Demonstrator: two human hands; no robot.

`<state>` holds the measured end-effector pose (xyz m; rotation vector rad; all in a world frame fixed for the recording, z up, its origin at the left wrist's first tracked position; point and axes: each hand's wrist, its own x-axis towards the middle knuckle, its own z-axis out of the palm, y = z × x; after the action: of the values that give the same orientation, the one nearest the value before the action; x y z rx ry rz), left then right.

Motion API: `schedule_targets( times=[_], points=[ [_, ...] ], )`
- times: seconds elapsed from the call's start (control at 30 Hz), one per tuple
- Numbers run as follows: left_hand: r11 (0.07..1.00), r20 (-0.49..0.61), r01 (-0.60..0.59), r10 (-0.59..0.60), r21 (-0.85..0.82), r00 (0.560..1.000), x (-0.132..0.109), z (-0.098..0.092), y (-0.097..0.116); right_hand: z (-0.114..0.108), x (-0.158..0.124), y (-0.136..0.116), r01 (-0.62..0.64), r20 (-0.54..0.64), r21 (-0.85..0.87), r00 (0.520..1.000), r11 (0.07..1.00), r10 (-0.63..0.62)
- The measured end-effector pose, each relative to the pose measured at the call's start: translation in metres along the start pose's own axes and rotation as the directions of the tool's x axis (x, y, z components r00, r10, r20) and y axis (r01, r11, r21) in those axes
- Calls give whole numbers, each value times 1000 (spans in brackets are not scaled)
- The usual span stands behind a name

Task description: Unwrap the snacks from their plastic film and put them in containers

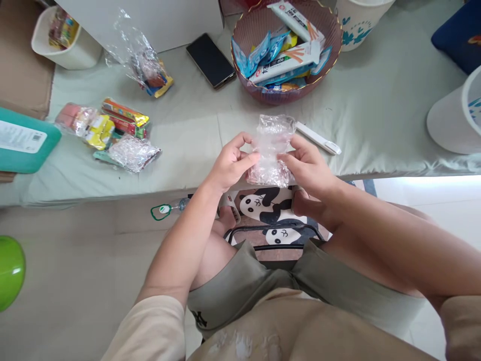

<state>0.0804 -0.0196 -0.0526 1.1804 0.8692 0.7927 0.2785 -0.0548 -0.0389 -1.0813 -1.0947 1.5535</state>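
A crinkled clear plastic bag [271, 150] is held up between both hands at the near edge of the table. My left hand [235, 161] pinches its left side, thumb over the film. On the right side, the fingers of my right hand [306, 163] grip the bag the same way. Something pinkish shows through the lower part of the bag, but I cannot make out what it is. Just beyond my right hand lies a slim white box-cutter-like tool [318, 138].
A ribbed bowl [287, 93] of wrapped snacks stands beyond my hands, with a black phone [211, 60] beside it. Bagged snacks [126, 120] lie at left. White bins [451, 118] stand at right, and a small white bin [77, 52] is at back left.
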Motion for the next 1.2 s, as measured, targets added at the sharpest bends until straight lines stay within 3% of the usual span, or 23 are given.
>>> schedule_targets(
  times=[0.13, 0.23, 0.37, 0.47, 0.53, 0.7, 0.83, 1.03, 1.1, 1.2],
  points=[
    [992, -14, 39, -41, -121, 999, 2, 0, 2, 4, 3, -1, 7, -76, 144, 997, 990, 4],
    [987, -61, 69, -78, -143, 995, 4, 1, 5, 3, 5, -3, -53, -77, 116, 995, 992, 62],
    [992, -62, 103, -107, -67, 992, 3, 2, 7, -2, 5, -10, 42, -77, -206, 995, 978, -59],
    [993, -67, 11, -3, 117, 998, 2, 4, 5, -6, 5, -15, 72, -16, -480, 996, 874, -91],
    [978, -86, -74, 92, 196, 992, 3, 6, 3, -8, 5, -16, 66, -9, -521, 997, 851, -82],
    [968, -150, -199, 221, 151, 964, 15, 16, -3, -17, 18, -9, 52, -53, -391, 995, 919, -79],
    [971, -209, -239, 240, 34, 948, 34, 33, -6, -20, 37, -8, 192, -93, -275, 970, 942, -225],
    [906, -410, -417, 406, 67, 817, 59, 61, 5, -12, 60, -28, 260, -363, -134, 885, 956, -292],
    [896, -456, -429, 430, 112, 780, 62, 65, 11, -15, 64, -40, 280, -433, -81, 855, 957, -286],
    [898, -487, -406, 435, 170, 757, 61, 65, 17, -32, 67, -56, 283, -548, 80, 814, 956, -195]
  ],
)
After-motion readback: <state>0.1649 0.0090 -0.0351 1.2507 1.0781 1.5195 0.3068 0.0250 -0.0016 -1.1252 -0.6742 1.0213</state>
